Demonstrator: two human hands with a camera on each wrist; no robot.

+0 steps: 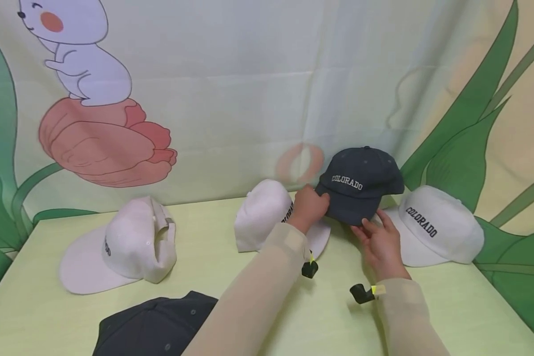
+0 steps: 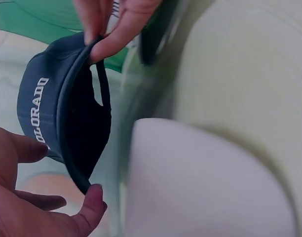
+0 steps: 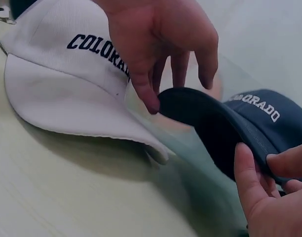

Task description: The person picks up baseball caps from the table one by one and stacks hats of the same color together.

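A navy baseball cap [image 1: 360,183] with white COLORADO lettering is held up at the back of the table, its brim toward me. My left hand [image 1: 310,205] pinches the brim's left edge, the thumb on the edge and the fingers on the other side. On the brim's opposite side, my right hand [image 1: 380,242] grips it between thumb and fingers. The left wrist view shows the cap's dark hollow underside [image 2: 87,118] and back strap. Behind my left forearm sits a white COLORADO cap [image 1: 262,212], partly covered. Beside my right hand lies another white COLORADO cap [image 1: 445,225].
A third pale cap [image 1: 133,242] lies at the table's left, its back opening facing right. Another navy cap [image 1: 155,326] is at the front edge, partly hidden by my left sleeve. A printed cloth [image 1: 231,109] hangs behind the pale yellow-green table [image 1: 329,316].
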